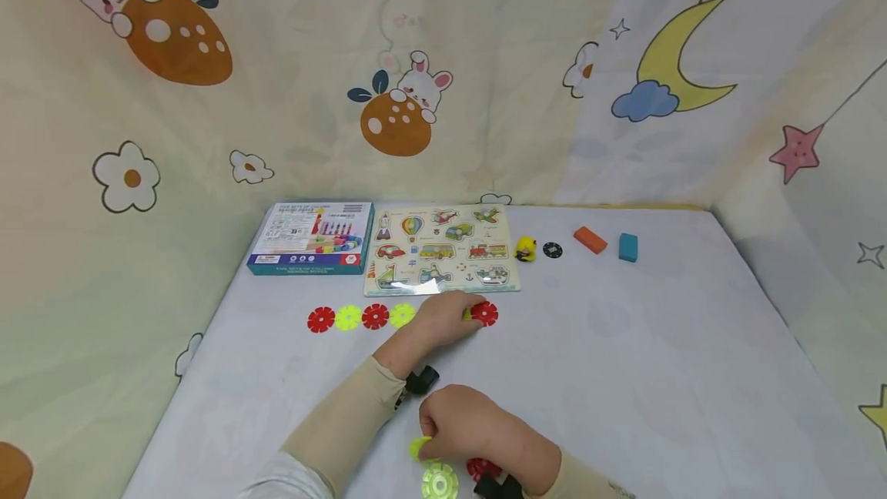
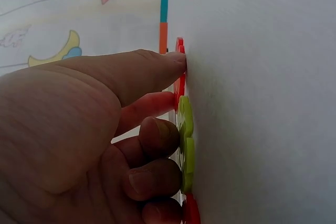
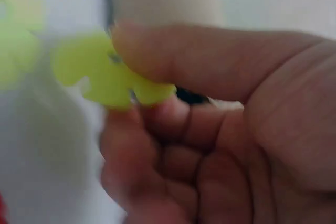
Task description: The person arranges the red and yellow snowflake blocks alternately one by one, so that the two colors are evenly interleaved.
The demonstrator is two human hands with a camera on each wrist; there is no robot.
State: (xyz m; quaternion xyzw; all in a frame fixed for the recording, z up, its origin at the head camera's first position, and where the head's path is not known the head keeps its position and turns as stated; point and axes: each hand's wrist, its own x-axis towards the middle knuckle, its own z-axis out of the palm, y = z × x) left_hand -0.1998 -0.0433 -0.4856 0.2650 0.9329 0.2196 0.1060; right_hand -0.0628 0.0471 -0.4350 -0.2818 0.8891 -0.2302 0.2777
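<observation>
A row of notched snowflake discs lies across the table, red (image 1: 321, 319) and yellow-green (image 1: 348, 318) by turns. At the row's right end my left hand (image 1: 446, 319) pinches a red snowflake disc (image 1: 487, 314) between thumb and index finger. Its other fingers are curled against a yellow-green disc (image 2: 186, 145) in the left wrist view; the hand hides part of the row. Nearer the front, my right hand (image 1: 467, 423) pinches a yellow-green snowflake disc (image 3: 94, 69) between thumb and fingers, above the table. Below that hand lie yellow-green discs (image 1: 440, 481) and a red disc (image 1: 483, 469), partly covered.
Behind the row lie a boxed toy set (image 1: 310, 237) and a vehicle picture puzzle board (image 1: 510, 279). To their right are a small yellow duck figure (image 1: 526, 249), a black round piece (image 1: 552, 250), an orange block (image 1: 590, 240) and a blue block (image 1: 628, 247).
</observation>
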